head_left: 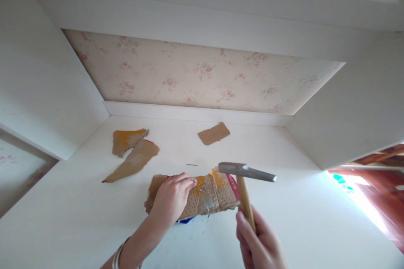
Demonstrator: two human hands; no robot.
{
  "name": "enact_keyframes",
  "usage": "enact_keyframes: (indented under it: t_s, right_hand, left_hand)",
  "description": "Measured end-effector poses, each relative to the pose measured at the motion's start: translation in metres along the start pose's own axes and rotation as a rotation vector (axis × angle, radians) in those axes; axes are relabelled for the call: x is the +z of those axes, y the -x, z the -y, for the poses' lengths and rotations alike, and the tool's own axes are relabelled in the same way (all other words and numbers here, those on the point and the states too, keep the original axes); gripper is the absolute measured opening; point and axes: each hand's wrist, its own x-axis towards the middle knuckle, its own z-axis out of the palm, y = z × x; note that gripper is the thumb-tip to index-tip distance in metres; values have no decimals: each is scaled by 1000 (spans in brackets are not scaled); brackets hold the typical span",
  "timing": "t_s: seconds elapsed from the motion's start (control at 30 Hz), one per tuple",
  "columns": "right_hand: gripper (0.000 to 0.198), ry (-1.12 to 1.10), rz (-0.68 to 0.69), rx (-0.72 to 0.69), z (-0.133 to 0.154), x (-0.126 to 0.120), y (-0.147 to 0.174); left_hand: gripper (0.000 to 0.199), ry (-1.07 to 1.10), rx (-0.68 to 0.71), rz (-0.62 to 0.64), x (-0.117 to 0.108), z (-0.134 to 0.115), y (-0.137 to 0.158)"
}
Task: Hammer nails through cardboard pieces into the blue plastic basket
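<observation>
My right hand (260,239) is wrapped round the wooden handle of a hammer (246,171), its metal head raised near the right end of a piece of cardboard (206,201). Rows of small holes run across this brown cardboard, which has orange and red print and ragged edges. My left hand (173,195) rests over its left part, thumb and fingers pinched together above the holes. Whatever sits between those fingertips is too small to make out. Just beyond the cardboard lies a thin nail or needle (192,164) on the white surface.
Two torn cardboard scraps (135,159) lie at the left. Farther back is a small perforated cardboard piece (214,133). Something blue (185,220) peeks from under the large cardboard. White panels (344,105) enclose the surface (284,227) at the back and sides.
</observation>
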Motion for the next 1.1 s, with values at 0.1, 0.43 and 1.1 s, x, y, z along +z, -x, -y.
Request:
enact_keyframes:
  t_s: [0.1, 0.43, 1.1]
  right_hand:
    - [49, 130, 143, -37, -12, 15, -2]
    - [47, 496, 229, -174, -27, 16, -17]
    - [44, 636, 234, -319, -33, 19, -18]
  left_hand:
    - [24, -23, 7, -15, 1, 1, 1]
    - [25, -67, -62, 37, 5, 2, 1]
    - [23, -119, -76, 71, 3, -1, 1]
